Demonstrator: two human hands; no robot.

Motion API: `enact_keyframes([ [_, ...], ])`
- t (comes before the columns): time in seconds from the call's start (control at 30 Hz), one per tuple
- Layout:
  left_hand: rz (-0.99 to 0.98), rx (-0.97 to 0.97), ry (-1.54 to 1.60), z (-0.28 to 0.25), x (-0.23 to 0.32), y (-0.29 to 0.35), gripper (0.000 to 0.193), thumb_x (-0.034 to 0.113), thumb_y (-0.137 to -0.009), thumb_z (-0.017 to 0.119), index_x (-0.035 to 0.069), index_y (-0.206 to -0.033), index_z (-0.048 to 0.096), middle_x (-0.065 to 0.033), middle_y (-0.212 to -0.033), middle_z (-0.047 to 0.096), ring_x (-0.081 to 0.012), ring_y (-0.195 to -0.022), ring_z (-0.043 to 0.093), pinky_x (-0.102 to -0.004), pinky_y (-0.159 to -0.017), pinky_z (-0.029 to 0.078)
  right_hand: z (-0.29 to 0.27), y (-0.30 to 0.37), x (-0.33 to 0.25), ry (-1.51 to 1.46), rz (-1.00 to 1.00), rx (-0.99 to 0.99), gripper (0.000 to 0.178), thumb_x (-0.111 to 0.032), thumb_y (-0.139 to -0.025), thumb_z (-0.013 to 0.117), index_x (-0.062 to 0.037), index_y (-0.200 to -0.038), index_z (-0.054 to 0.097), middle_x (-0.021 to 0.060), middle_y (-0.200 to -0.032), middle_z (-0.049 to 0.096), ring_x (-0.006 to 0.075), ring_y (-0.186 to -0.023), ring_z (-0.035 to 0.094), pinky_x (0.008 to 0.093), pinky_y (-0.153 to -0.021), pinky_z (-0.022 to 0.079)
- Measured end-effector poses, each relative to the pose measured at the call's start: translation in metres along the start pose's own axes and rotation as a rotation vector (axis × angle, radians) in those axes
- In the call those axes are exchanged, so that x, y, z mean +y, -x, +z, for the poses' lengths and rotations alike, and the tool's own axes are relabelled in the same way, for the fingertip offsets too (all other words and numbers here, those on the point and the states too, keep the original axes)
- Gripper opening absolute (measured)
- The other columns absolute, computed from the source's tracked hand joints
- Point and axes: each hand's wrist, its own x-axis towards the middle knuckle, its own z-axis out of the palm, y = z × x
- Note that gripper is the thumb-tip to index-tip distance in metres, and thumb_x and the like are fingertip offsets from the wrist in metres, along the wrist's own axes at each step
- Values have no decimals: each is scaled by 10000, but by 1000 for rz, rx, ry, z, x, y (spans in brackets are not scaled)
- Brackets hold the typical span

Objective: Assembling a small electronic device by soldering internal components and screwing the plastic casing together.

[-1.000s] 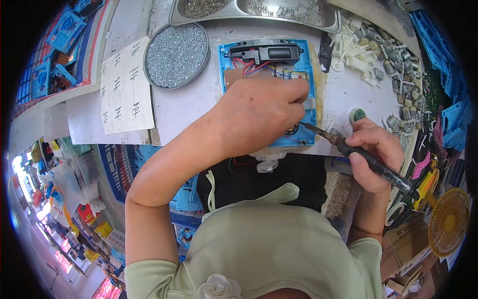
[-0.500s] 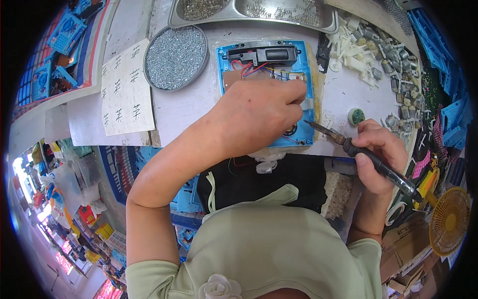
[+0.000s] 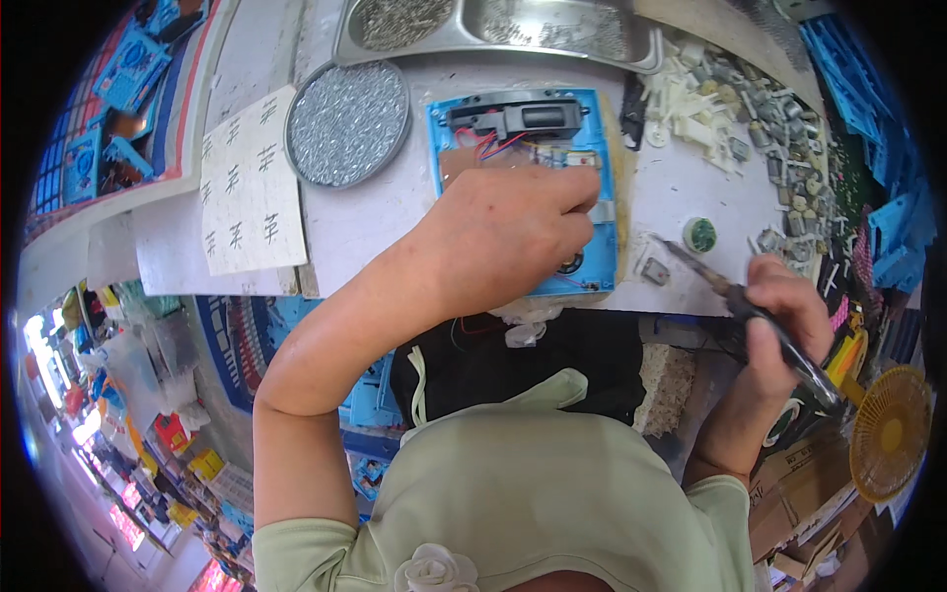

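Note:
A blue plastic shell (image 3: 606, 148) lies open on the white bench, with a black part (image 3: 513, 116) at its top and red wires and a small board inside. My left hand (image 3: 508, 242) rests on the shell, its fingertips pressing at the inside near the right wall. My right hand (image 3: 784, 316) grips a soldering iron (image 3: 750, 306) by its dark handle. The iron's tip points up-left over the bench, right of the shell and apart from it, close to a small green round tin (image 3: 701, 234).
A round tray of small screws (image 3: 347, 123) sits left of the shell, beside a tally sheet of paper (image 3: 249, 187). A steel tray (image 3: 513, 30) lies at the back. Several white and grey small parts (image 3: 730, 99) pile at the right. A yellow fan (image 3: 891, 431) stands low right.
The soldering iron's tip has drawn back to the right, away from the shell's lower right edge. My left hand stays on the shell.

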Motion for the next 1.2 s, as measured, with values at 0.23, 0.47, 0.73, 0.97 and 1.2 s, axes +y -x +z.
enact_keyframes([
  [0.23,-50,38,29,-1,6,0,146,39,-724,752,71,-834,660,-72,-941,608,-279,-819,654,-406,-682,533,-162,95,-37,177,-90,950,155,-53,-893,587,26,-1021,625,82,-870,624,47,-608,417,179,-527,287],
  [0.47,-36,12,21,0,15,-11,159,16,-735,766,61,-849,665,-77,-928,605,-284,-810,649,-398,-693,531,-204,112,-46,430,-1,1219,102,-20,-896,597,26,-943,674,47,-863,637,66,-732,554,189,-629,414],
  [0.73,-78,64,0,2,1,13,198,24,-729,783,67,-879,661,-88,-931,590,-299,-834,647,-399,-680,535,-190,76,14,377,365,1078,240,-166,-979,722,-64,-1196,711,-25,-892,624,75,-760,560,234,-686,460],
  [0.97,-122,166,43,2,3,29,230,40,-741,809,96,-928,688,-53,-989,626,-258,-840,676,-366,-655,554,-122,99,12,-585,373,714,340,-149,-1016,635,30,-1302,591,73,-937,632,133,-796,593,286,-804,517],
  [1.2,-113,236,76,7,5,40,306,5,-746,804,88,-1032,733,-76,-1018,644,-247,-791,688,-338,-653,563,71,14,0,413,24,-7,245,-3,-732,793,-44,-965,728,84,-875,677,256,-834,614,358,-756,486],
])
